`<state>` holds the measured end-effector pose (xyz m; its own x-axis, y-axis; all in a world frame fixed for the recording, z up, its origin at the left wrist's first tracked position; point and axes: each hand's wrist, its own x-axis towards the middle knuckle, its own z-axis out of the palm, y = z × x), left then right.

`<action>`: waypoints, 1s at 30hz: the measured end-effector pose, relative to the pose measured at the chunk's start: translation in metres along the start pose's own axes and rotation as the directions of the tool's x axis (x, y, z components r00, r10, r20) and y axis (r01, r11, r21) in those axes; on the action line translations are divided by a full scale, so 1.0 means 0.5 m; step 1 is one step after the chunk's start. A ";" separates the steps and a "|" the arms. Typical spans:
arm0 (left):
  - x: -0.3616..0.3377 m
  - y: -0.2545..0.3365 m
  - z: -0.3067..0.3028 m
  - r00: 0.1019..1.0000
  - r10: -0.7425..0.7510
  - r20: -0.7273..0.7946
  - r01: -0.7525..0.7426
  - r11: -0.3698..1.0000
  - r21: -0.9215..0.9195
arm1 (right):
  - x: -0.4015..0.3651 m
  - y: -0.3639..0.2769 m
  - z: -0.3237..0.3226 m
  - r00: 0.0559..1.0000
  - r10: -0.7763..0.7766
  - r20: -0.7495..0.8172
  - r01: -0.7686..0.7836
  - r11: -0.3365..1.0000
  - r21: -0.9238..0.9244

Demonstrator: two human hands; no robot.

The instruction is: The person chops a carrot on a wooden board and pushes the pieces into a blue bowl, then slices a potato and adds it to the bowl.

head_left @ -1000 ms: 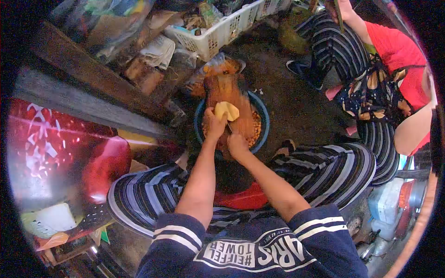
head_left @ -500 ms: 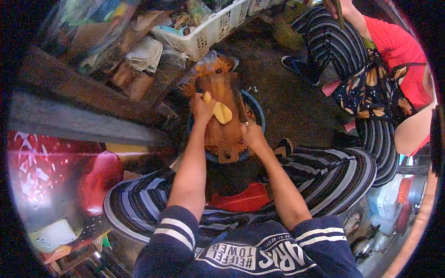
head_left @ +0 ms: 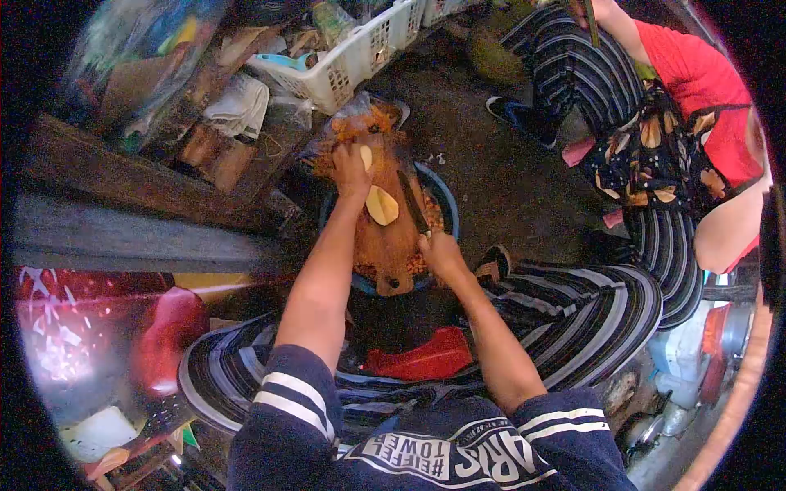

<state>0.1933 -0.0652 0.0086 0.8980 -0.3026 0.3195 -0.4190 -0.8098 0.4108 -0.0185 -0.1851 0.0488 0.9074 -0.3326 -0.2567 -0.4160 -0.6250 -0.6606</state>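
A wooden board (head_left: 385,245) lies across a blue tub (head_left: 449,200) that holds small orange pieces (head_left: 417,263). My left hand (head_left: 350,169) is closed around a pale yellow piece (head_left: 366,157) near the board's far left edge. Nearer to me on the board rests a larger yellow piece (head_left: 381,205), apart from my fingers. My right hand (head_left: 441,249) grips the handle of a knife (head_left: 413,203), whose dark blade points away from me along the board's right side. Beyond the board sits an orange heap (head_left: 360,123) on plastic.
A white crate (head_left: 344,69) stands beyond on the left, near folded cloth (head_left: 237,105) and a wooden beam (head_left: 106,176). At the right sits another person (head_left: 696,74) in red and striped clothes. Red cloth (head_left: 422,355) lies between my legs.
My left hand has moved away from me and left, toward the orange heap, with the yellow piece. My right hand and the knife have shifted slightly nearer to me. The view has tilted a little.
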 end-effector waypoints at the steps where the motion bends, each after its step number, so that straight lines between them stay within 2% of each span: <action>1: 0.010 -0.002 -0.002 0.995 0.076 0.063 -0.076 0.997 0.001 | -0.002 -0.006 -0.003 1.000 -0.003 -0.004 0.003 1.000 0.000; 2: 0.007 0.001 -0.001 0.995 0.080 0.057 -0.080 0.997 0.000 | -0.004 -0.012 -0.006 1.000 0.008 -0.022 -0.008 1.000 0.007; 4: -0.031 0.033 -0.017 0.993 0.009 -0.116 -0.001 0.998 0.065 | -0.006 -0.020 -0.014 0.999 0.021 -0.038 -0.020 1.000 0.018; 5: -0.050 0.053 -0.024 0.993 0.008 -0.116 0.000 0.998 0.068 | -0.006 -0.021 -0.017 1.000 0.027 -0.012 -0.027 1.000 0.007; 7: -0.099 0.101 -0.052 0.987 -0.161 -0.003 0.154 0.950 -0.270 | -0.008 -0.021 -0.009 0.999 0.031 0.029 -0.031 1.000 -0.001; 8: -0.125 0.118 -0.066 0.986 -0.170 0.000 0.164 0.951 -0.264 | -0.009 -0.018 0.000 0.999 0.044 0.007 -0.044 0.999 -0.006; 10: -0.156 0.143 -0.082 0.968 -0.250 -0.030 0.249 0.968 -0.039 | -0.012 -0.021 0.006 0.996 0.068 -0.061 -0.067 0.998 0.010; 11: -0.166 0.143 -0.092 0.967 -0.252 -0.034 0.251 0.967 -0.039 | -0.018 -0.020 0.005 0.996 0.063 -0.061 -0.063 0.998 0.008; 13: -0.182 0.127 -0.094 0.970 -0.242 0.033 0.244 0.951 -0.192 | -0.032 -0.031 -0.001 1.000 -0.022 0.018 0.022 1.000 -0.009; 14: -0.188 0.123 -0.091 0.970 -0.240 0.030 0.241 0.952 -0.188 | -0.040 -0.038 -0.001 1.000 -0.025 0.016 0.025 1.000 -0.005; 16: -0.193 0.123 -0.095 0.921 -0.381 0.083 0.374 0.802 -0.466 | -0.052 -0.051 0.004 0.999 -0.046 0.020 0.046 0.999 -0.025; 17: -0.195 0.121 -0.098 0.921 -0.382 0.078 0.373 0.804 -0.463 | -0.057 -0.057 0.008 0.999 -0.050 0.021 0.051 0.998 -0.022; 19: -0.190 0.136 -0.125 0.870 -0.465 0.166 0.493 0.840 -0.228 | -0.069 -0.072 0.007 0.998 -0.057 0.034 0.059 0.997 -0.051; 20: -0.189 0.130 -0.123 0.871 -0.463 0.164 0.490 0.840 -0.232 | -0.073 -0.078 0.002 0.998 -0.058 0.030 0.060 0.997 -0.053; 22: -0.193 0.108 -0.122 0.882 -0.383 0.273 0.465 0.798 -0.384 | -0.084 -0.090 -0.007 0.994 0.008 0.105 -0.002 0.998 -0.060; 23: -0.199 0.102 -0.118 0.883 -0.380 0.274 0.463 0.799 -0.384 | -0.087 -0.092 -0.006 0.995 0.010 0.103 -0.004 0.998 -0.059; 25: -0.199 0.116 -0.150 0.864 -0.382 0.326 0.501 0.706 -0.500 | -0.088 -0.091 -0.002 0.997 -0.026 0.067 0.031 0.997 -0.075; 29: -0.201 0.106 -0.147 0.875 -0.362 0.322 0.485 0.674 -0.557 | -0.088 -0.094 0.008 0.998 -0.031 0.048 0.036 0.995 -0.096; 30: -0.200 0.101 -0.143 0.851 -0.382 0.360 0.524 0.659 -0.539 | -0.092 -0.105 0.002 0.999 -0.003 0.045 0.007 0.996 -0.088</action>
<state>0.0728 -0.0398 0.0582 0.9727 -0.1297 -0.1925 0.1217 -0.4215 0.8986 -0.0383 -0.1362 0.0946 0.9103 -0.2988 -0.2863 -0.4135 -0.6868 -0.5978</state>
